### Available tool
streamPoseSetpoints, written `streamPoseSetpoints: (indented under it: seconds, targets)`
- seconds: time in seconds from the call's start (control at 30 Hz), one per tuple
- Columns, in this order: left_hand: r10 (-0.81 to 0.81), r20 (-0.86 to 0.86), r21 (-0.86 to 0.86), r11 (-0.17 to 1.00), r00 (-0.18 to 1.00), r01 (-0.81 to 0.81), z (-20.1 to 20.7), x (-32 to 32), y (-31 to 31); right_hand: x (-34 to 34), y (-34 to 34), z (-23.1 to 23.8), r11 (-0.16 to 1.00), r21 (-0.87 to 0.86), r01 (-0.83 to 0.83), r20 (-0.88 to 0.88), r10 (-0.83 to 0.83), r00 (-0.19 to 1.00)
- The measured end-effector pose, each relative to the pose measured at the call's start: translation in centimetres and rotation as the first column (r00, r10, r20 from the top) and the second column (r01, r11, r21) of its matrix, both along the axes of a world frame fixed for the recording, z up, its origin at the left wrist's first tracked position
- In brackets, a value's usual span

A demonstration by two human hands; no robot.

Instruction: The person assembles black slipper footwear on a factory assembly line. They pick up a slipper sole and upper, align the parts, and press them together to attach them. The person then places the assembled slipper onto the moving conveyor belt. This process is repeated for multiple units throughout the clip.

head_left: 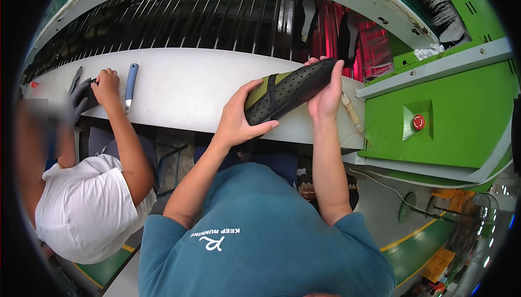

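Above the white worktop (pixel 179 88) I hold a black shoe (pixel 287 92) tilted on its side, its narrower end pointing up to the right. Rows of small holes run along its side, a black strap crosses it, and an olive-green part shows along the upper edge. My left hand (pixel 237 117) grips the lower left end, thumb along the underside and fingers behind the green part. At the other end my right hand (pixel 325 95) cups the shoe from the right, with its thumb up. Some of the fingers are hidden behind the shoe.
Behind the worktop runs a roller conveyor (pixel 217 15); dark shoe pieces (pixel 306 20) lie near its red-lit section. A green machine housing (pixel 445 134) with a red button (pixel 417 122) stands right. Leftward, a co-worker (pixel 92 205) handles a dark piece near a blue-handled knife (pixel 131 85).
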State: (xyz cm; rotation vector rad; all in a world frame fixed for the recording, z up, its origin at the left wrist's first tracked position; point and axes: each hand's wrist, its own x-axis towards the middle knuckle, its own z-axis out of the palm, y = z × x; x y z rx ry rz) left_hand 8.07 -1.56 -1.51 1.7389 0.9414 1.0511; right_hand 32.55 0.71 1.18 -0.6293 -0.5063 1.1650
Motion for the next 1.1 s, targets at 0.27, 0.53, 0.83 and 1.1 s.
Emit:
streamPoseSetpoints:
  seconds: [0.27, 0.53, 0.83, 1.1]
  targets:
    - [-0.028, 0.085, -0.023, 0.999, 0.996, 0.031, -0.3, -0.5, -0.8, -0.6, -1.7, 1.2, 0.998, 0.052, 0.022, 0.329, -0.038, 0.944]
    - [0.072, 0.307, 0.006, 0.997, 0.949, -0.077, -0.1, -0.1, -2.2, -3.2, -2.8, 7.6, 0.99, 0.139, -0.026, 0.443, -0.038, 0.896]
    - [0.315, 0.502, 0.426, 0.721, 0.805, -0.547, 10.7, -5.3, 3.4, -2.2, -0.9, 15.1, 0.918, 0.362, -0.162, 0.758, -0.189, 0.624]
    - [0.691, 0.444, 0.774, 0.026, 0.571, -0.632, 30.3, -9.4, 23.1, -0.5, -2.3, 11.1, 0.971, 0.231, -0.062, 0.886, -0.184, 0.425]
